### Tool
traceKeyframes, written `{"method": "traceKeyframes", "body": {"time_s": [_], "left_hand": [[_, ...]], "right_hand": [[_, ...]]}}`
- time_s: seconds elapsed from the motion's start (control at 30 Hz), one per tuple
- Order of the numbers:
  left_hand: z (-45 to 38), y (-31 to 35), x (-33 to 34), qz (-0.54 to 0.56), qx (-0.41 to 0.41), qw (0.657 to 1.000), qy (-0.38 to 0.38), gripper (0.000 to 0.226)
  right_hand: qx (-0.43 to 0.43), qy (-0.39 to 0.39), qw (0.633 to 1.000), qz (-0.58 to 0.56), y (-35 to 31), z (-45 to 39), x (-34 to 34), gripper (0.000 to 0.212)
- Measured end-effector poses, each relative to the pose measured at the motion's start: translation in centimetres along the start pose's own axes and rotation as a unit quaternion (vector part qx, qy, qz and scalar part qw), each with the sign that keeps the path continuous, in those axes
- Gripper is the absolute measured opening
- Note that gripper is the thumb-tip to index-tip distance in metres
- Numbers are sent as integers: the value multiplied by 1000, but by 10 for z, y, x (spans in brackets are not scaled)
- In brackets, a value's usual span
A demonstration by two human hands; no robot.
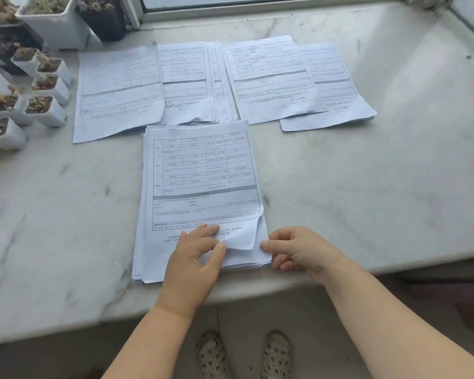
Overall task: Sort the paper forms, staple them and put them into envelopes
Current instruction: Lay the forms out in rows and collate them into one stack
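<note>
A thick stack of paper forms [200, 187] lay on the marble counter [367, 173], its near edge close to the counter's front lip. Everything else I place against that stack.

The left hand [195, 255] rested on the stack's near right part, fingers spread over the top sheet, with thumb and forefinger pinching the curled-up lower right corner of the top form [241, 236]. That corner was lifted and folded back; the sheets below stayed flat. The right hand [293, 250] sat just beside the stack's near right corner, fingers bent, fingertips [264, 245] touching the edge of the sheets under the raised corner. Whether it actually gripped a sheet there I could not tell.

Beyond the stack, toward the window, 4 piles of forms were spread in a row. The left pile [118, 91] lay beyond and to the left of the stack, its near corner almost touching it. The second pile [189, 80] sat straight beyond the stack, partly under the left pile. The third pile [271, 77] lay beyond and to the right, overlapping the fourth pile [334, 88] farther right.

Far left of the stack, small white plant pots [44, 105] stood clustered on the counter. Below the counter's edge, the person's feet in perforated sandals [244, 354] showed on the floor.
</note>
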State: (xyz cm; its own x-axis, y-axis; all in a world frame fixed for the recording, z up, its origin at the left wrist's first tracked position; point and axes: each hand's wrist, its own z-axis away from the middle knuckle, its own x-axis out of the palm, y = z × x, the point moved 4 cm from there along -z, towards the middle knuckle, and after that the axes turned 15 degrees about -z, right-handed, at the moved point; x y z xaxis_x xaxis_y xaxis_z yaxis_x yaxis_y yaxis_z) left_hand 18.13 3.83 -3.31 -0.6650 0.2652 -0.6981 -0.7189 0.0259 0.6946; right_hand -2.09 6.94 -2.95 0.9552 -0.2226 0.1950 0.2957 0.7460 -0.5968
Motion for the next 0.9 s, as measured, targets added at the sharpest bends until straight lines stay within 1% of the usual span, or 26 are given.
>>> {"method": "traceKeyframes", "body": {"time_s": [0.1,0.17,0.3,0.37,0.47,0.53,0.6,0.67,0.8,0.9], "left_hand": [[-2,2,-1,2,-5,1000,26,22],[-2,3,-2,-8,-9,999,31,25],[2,5,0,-51,52,997,9,30],[2,4,0,-50,60,997,7,25],[-1,3,-1,-27,25,999,10,33],[-2,4,-2,-14,21,999,26,31],[-3,3,-3,-11,15,999,35,28],[-2,3,-2,-28,15,999,25,26],[0,5,-3,-65,39,997,-23,27],[-1,4,-4,-67,47,996,-28,24]], "right_hand": [[-2,19,1000,5,1,-4,3,18],[-6,37,999,12,1,-6,5,23],[-12,58,998,28,-1,-9,8,30],[-13,63,997,32,0,-9,8,32],[-16,50,998,38,0,-7,5,26],[-15,32,999,30,1,-6,2,20],[-13,28,999,26,1,-6,2,20],[-15,45,998,35,1,-7,4,23],[-20,74,995,63,-1,-9,8,26],[-30,86,992,88,-2,-11,9,31]]}}
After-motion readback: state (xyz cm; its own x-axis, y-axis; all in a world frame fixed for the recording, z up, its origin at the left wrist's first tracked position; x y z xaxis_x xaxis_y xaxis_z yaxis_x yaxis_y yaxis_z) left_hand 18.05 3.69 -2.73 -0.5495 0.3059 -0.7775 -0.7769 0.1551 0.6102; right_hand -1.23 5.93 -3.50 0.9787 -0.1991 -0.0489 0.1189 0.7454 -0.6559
